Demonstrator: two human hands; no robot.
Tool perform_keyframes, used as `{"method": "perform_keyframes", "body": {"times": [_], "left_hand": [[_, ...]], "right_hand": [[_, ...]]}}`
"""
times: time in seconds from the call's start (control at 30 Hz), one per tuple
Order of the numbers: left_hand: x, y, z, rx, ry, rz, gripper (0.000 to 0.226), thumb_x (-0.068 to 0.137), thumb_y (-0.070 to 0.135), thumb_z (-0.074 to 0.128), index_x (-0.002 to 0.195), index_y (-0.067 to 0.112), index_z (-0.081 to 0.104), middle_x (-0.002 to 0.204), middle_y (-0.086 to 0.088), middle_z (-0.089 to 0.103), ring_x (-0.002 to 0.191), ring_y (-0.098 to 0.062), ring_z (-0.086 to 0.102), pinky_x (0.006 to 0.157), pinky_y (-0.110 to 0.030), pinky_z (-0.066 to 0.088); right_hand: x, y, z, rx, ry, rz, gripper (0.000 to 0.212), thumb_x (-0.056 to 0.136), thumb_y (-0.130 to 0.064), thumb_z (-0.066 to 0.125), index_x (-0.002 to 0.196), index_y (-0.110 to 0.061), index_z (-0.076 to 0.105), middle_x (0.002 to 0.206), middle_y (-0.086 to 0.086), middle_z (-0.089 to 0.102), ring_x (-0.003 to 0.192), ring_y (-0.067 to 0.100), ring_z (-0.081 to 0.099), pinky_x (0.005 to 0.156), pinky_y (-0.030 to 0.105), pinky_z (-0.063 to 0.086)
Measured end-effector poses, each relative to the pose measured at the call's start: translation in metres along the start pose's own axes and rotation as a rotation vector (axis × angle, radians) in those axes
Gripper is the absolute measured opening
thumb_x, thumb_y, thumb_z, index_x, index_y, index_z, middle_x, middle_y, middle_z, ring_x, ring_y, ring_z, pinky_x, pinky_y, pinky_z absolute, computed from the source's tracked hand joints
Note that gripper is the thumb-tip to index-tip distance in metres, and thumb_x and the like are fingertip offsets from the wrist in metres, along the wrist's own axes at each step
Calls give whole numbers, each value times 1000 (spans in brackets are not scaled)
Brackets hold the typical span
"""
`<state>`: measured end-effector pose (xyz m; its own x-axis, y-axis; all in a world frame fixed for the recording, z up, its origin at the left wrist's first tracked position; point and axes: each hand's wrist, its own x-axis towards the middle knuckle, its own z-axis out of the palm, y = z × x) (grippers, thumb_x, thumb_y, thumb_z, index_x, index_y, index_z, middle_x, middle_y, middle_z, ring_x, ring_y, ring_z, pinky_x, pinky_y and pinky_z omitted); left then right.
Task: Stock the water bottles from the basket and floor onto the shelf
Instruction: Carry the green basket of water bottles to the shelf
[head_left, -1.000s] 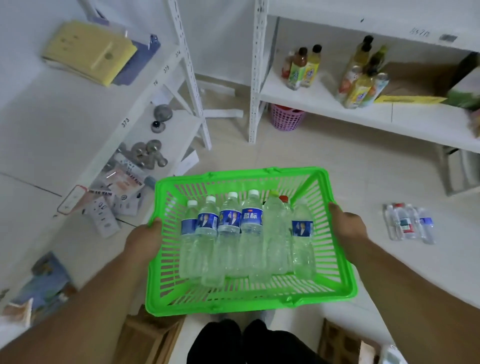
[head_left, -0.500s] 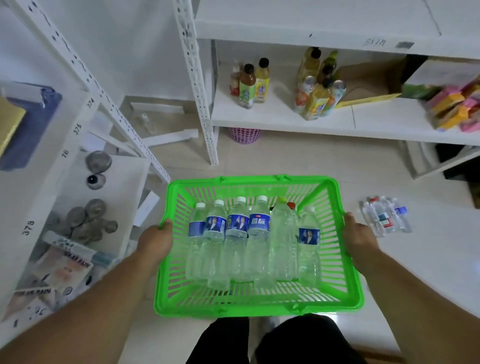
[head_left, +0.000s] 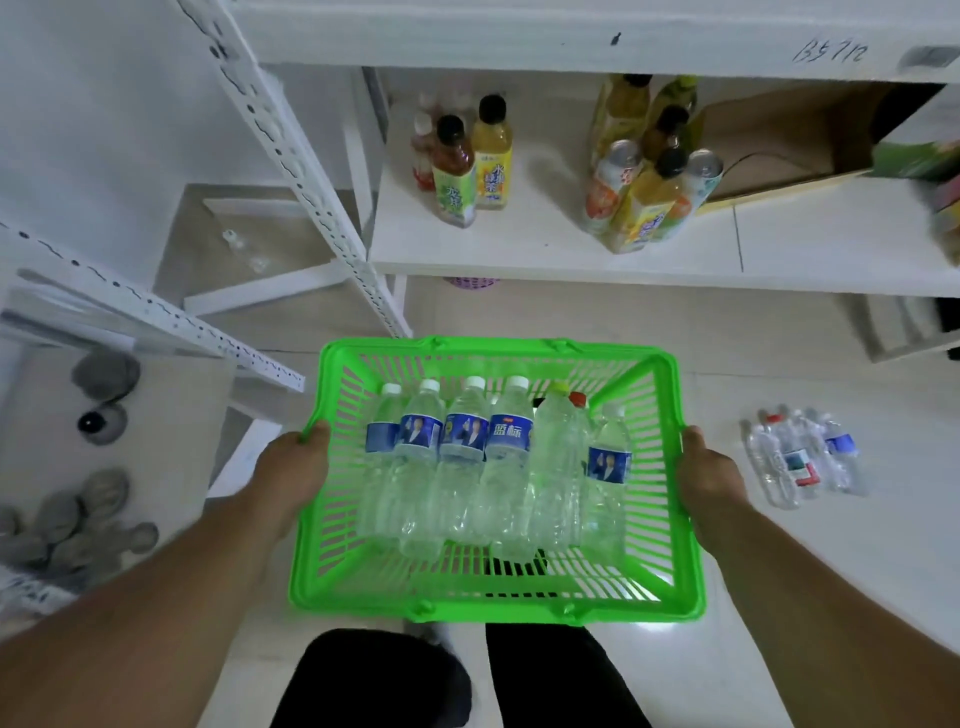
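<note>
A white metal shelf (head_left: 545, 249) fills the upper part of the view, its board lying ahead of and above the basket. A second white rack (head_left: 156, 312) runs along the left, with grey round objects (head_left: 78, 519) on its lower board. A pale tiled floor (head_left: 571, 322) lies beneath everything.

At the centre is a bright green slatted basket (head_left: 493, 592), held level over the floor in front of the shelf. The left hand (head_left: 291, 467) grips the basket's left rim, fingers curled over the edge. The right hand (head_left: 711, 478) grips the right rim the same way, thumb on top. Both bare forearms reach in from the bottom corners, and dark trouser legs (head_left: 374, 680) show below the basket.

Inside the basket lie clear water bottles (head_left: 462, 467), side by side with caps pointing toward the shelf. Most have white caps and blue labels; one has a yellow-green cap and one a red cap.

On the floor to the right, well apart from the basket, lies a small cluster of floor bottles (head_left: 800, 462).

On the shelf stand tea bottles (head_left: 467, 166) at the left and a tighter group of drinks and cans (head_left: 644, 187) to their right. An open cardboard box (head_left: 779, 145) sits behind those. A purple basket (head_left: 472, 282) peeks from under the shelf.
</note>
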<state>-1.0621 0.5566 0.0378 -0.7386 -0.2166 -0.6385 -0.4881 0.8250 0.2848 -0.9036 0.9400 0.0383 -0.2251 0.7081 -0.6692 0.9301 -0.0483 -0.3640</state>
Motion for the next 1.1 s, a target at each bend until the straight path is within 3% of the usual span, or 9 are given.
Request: {"method": "perform_keyframes", "body": {"times": [0.1, 0.27, 0.4, 0.53, 0.67, 0.83, 1.1], "left_hand": [[42, 15, 27, -7, 16, -9, 66, 101, 55, 30, 108, 0, 65, 100, -20, 64, 85, -33, 58, 76, -38, 47], [125, 30, 82, -18, 52, 6, 58, 103, 46, 34, 112, -3, 64, 110, -27, 63, 92, -36, 56, 79, -39, 43], [203, 29, 130, 30, 93, 36, 59, 103, 46, 36, 108, -5, 66, 114, -33, 63, 104, -44, 60, 78, -39, 40], [268, 24, 174, 50, 110, 65, 61, 103, 45, 35, 105, -7, 66, 107, -34, 63, 98, -44, 60, 76, -38, 40], [322, 18, 209, 41, 110, 66, 62, 103, 46, 34, 102, -8, 65, 101, -33, 63, 91, -42, 58, 78, -41, 43], [367, 17, 240, 69, 116, 64, 64, 103, 48, 32, 94, -7, 64, 96, -34, 62, 91, -45, 59, 76, -42, 44], [398, 13, 258, 42, 77, 6, 58, 101, 51, 35, 92, 0, 61, 87, -23, 59, 81, -38, 55, 70, -37, 39]], "right_hand": [[48, -14, 24, -3, -3, 23, 67, 100, -57, 26, 98, -1, 63, 100, 25, 63, 90, 37, 61, 81, 43, 49], [138, -22, 82, 20, 15, 60, 67, 99, -57, 29, 96, 1, 63, 85, 21, 61, 82, 35, 59, 74, 40, 45], [205, -22, 139, 23, 53, 47, 67, 99, -56, 29, 94, 0, 64, 91, 24, 61, 85, 38, 61, 77, 43, 47], [262, -21, 188, 72, 55, 57, 59, 99, -55, 35, 82, -5, 60, 74, 14, 55, 64, 27, 52, 65, 36, 40], [304, -25, 229, 96, 63, 82, 56, 99, -54, 38, 76, -6, 55, 71, 11, 52, 60, 25, 48, 59, 34, 37], [341, -28, 263, 54, 81, 96, 56, 99, -54, 36, 96, -2, 58, 72, 11, 50, 62, 24, 47, 69, 35, 38], [367, -32, 290, 35, 97, 110, 58, 96, -58, 35, 89, -7, 61, 79, 13, 55, 73, 30, 54, 73, 38, 43]]}}
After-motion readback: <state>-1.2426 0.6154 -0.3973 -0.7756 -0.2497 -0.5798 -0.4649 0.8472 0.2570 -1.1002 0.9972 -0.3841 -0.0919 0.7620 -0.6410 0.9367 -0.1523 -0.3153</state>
